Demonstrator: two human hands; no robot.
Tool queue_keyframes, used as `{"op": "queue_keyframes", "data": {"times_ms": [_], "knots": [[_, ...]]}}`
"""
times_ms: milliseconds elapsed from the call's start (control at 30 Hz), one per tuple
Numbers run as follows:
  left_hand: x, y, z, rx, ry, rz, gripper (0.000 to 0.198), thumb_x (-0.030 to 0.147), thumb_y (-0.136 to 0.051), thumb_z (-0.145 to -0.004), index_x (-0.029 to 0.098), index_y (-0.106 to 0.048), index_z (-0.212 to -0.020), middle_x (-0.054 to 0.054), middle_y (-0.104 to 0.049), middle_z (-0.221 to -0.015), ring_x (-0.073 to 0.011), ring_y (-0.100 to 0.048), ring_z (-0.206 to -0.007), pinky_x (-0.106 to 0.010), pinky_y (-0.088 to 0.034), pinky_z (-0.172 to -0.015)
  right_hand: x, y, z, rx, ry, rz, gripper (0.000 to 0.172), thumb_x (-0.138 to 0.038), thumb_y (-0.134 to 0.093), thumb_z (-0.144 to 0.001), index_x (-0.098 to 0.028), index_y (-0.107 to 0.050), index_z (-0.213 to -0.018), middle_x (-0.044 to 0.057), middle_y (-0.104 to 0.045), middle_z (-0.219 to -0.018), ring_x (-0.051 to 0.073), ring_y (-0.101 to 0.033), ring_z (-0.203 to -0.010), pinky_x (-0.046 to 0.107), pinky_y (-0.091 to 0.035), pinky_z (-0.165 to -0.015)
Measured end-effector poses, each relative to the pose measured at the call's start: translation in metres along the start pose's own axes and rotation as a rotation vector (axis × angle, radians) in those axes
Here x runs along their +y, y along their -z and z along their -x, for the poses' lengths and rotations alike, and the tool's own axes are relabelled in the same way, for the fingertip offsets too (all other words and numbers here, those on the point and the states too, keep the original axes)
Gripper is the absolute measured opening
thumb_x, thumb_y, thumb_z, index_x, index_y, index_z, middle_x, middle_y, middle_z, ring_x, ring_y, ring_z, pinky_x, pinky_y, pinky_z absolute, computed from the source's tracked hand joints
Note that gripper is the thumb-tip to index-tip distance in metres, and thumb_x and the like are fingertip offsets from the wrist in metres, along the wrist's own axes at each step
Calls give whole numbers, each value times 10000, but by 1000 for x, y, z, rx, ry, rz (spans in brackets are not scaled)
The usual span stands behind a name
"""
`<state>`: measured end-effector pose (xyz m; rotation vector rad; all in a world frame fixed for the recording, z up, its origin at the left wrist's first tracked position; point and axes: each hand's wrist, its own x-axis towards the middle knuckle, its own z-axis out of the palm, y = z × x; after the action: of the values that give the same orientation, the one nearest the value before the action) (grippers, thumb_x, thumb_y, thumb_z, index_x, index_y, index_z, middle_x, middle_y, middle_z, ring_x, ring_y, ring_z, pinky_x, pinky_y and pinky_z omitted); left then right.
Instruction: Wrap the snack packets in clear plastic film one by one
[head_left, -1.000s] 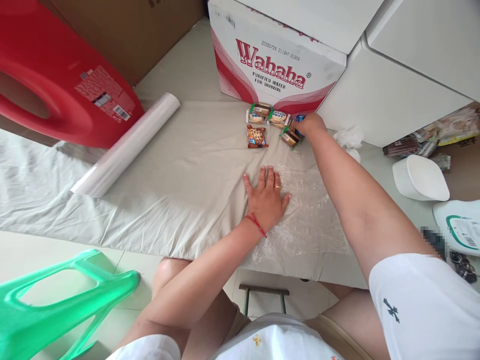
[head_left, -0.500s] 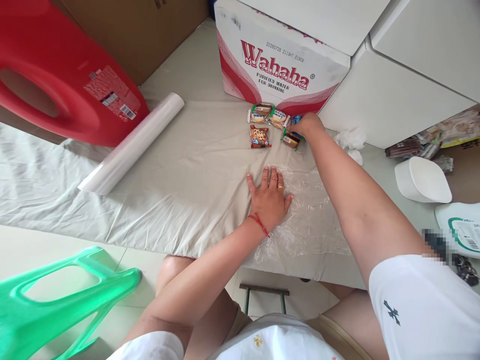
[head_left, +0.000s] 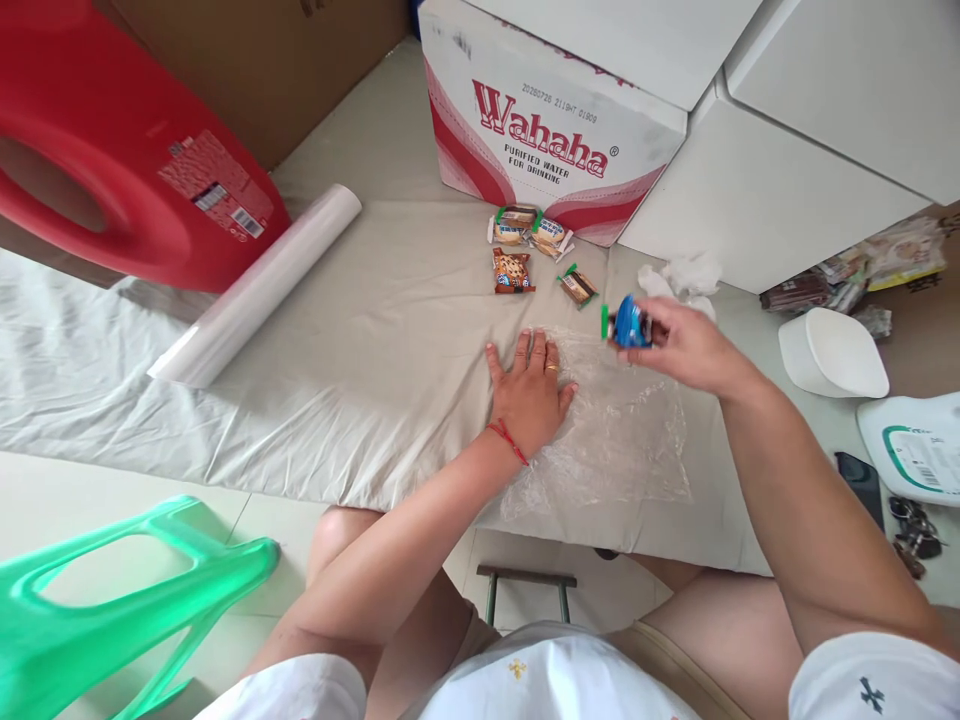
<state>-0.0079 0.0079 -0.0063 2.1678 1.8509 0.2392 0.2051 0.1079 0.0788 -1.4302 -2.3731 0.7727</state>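
My left hand (head_left: 531,402) lies flat with its fingers spread, at the left edge of a sheet of clear plastic film (head_left: 615,430) on the cloth-covered surface. Above the film's upper right part, my right hand (head_left: 686,340) grips small wrapped snacks (head_left: 628,322); a blue wrapper and a green edge show, and I cannot tell how many pieces there are. Farther back lie a brown cookie packet (head_left: 513,271), a small green-and-brown packet (head_left: 577,286) and a little cluster of wrapped snacks (head_left: 551,236) against the carton.
A Wahaha water carton (head_left: 555,130) stands at the back. To the left are a roll of plastic film (head_left: 259,290) and a red jug (head_left: 142,170). On the right sit crumpled tissue (head_left: 686,275), a white container (head_left: 832,352), a white bottle (head_left: 911,445) and keys (head_left: 915,530). A green stool (head_left: 142,590) stands below.
My right hand has come away from the snacks by the carton, moving toward me and right, with blue- and green-edged snacks in it. The left hand stays flat on the film.
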Motion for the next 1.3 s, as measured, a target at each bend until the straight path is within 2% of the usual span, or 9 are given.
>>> {"op": "queue_keyframes", "data": {"times_ms": [167,300,533,700,867,967,1133,1200,1300], "knots": [[-5,-3,0,55,4,17,640,474,-352,-1073,151,-425,-1620,-138,-318,-1740,-353,-244,-1624,-778,-108,-1259,-11,-25,49,-182,-28,177,450,-282,-771,-796,-241,-695,-1238,80,-703,-1128,259,-685,-933,354,-524,-800],[-9,-4,-2,77,15,49,606,440,-297,-1090,147,-464,-1594,-136,-357,-1723,-326,-288,-1612,-753,-128,-1271,-19,-41,53,-203,-43,293,500,-274,-751,-856,-258,-646,-1344,99,-687,-1260,291,-696,-1033,350,-514,-787],[-13,-3,-4,99,29,87,567,365,-263,-1093,166,-504,-1566,-150,-383,-1708,-326,-338,-1594,-732,-129,-1277,-30,-63,45,-264,-19,372,488,-255,-761,-873,-286,-645,-1346,107,-680,-1257,297,-718,-946,350,-494,-685],[-12,-4,-5,100,31,90,572,380,-307,-1085,148,-500,-1570,-163,-382,-1707,-335,-330,-1596,-736,-126,-1277,-18,-57,48,-221,4,276,710,-304,-803,-855,-320,-523,-1506,101,-576,-1498,342,-679,-1202,393,-555,-831],[-11,1,-5,98,50,122,544,362,-300,-1095,149,-523,-1543,-160,-401,-1699,-321,-352,-1586,-720,-130,-1286,-13,-58,53,-208,-30,213,545,-287,-763,-885,-316,-618,-1410,84,-667,-1375,327,-696,-1157,412,-565,-861],[-12,5,-6,117,77,154,520,326,-279,-1098,148,-578,-1484,-158,-430,-1682,-319,-348,-1587,-691,-170,-1292,-11,-54,54,-180,-12,169,585,-341,-771,-880,-282,-600,-1436,102,-634,-1437,334,-675,-1200,431,-560,-912],[-15,7,-15,279,140,169,466,310,-353,-1067,169,-663,-1386,-161,-443,-1672,-336,-275,-1617,-632,-217,-1296,7,-33,35,16,-33,162,419,-406,-643,-961,-232,-676,-1340,119,-724,-1264,324,-673,-1064,466,-537,-942],[-16,6,-21,329,158,177,483,301,-358,-1059,164,-624,-1438,-168,-426,-1680,-322,-273,-1619,-608,-201,-1306,19,-31,21,68,-46,240,420,-367,-626,-956,-204,-683,-1339,139,-739,-1220,364,-627,-1128,511,-503,-1000],[-19,5,-30,300,189,196,555,320,-420,-1029,147,-509,-1549,-196,-399,-1688,-341,-304,-1601,-627,-196,-1299,36,-36,1,26,-32,293,532,-344,-698,-891,-180,-654,-1395,169,-707,-1297,410,-533,-1290,540,-452,-1077]]}}
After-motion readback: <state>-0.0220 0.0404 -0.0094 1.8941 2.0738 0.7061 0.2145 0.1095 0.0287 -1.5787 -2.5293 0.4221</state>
